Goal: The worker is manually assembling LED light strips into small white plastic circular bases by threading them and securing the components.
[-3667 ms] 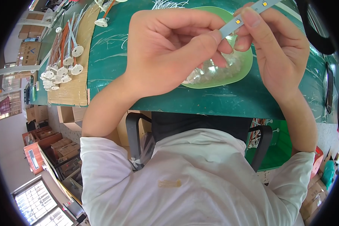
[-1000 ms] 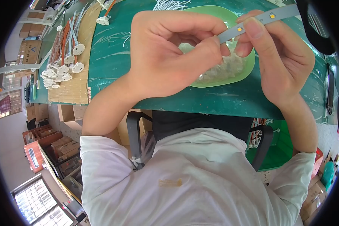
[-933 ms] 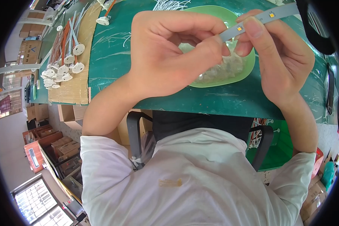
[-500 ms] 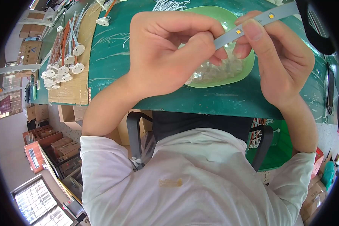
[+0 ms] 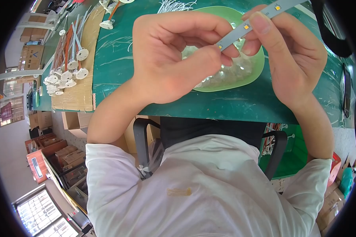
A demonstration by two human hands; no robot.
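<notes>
A pale grey LED strip (image 5: 261,17) with small yellow chips slants up to the right above the bench. My right hand (image 5: 294,59) pinches it between thumb and fingers. At its lower end my left hand (image 5: 174,55) has its curled fingers and thumb closed on the strip; the tip there is partly covered. Beneath both hands stands a light green bowl (image 5: 261,65) holding many small clear pieces. Their exact kind cannot be made out, and my left hand hides part of the bowl.
On the left, white round-headed parts with wires (image 5: 67,75) lie in a bunch on cardboard (image 5: 87,87) over the green bench (image 5: 114,75). White wires (image 5: 176,5) lie behind the bowl. Below the bench at right is a green crate (image 5: 294,154). Chair armrests (image 5: 140,130) flank me.
The strip has shifted slightly left and down. Another yellow chip now shows beside my left thumb, which has drawn back a little. Both hands have moved slightly left.
</notes>
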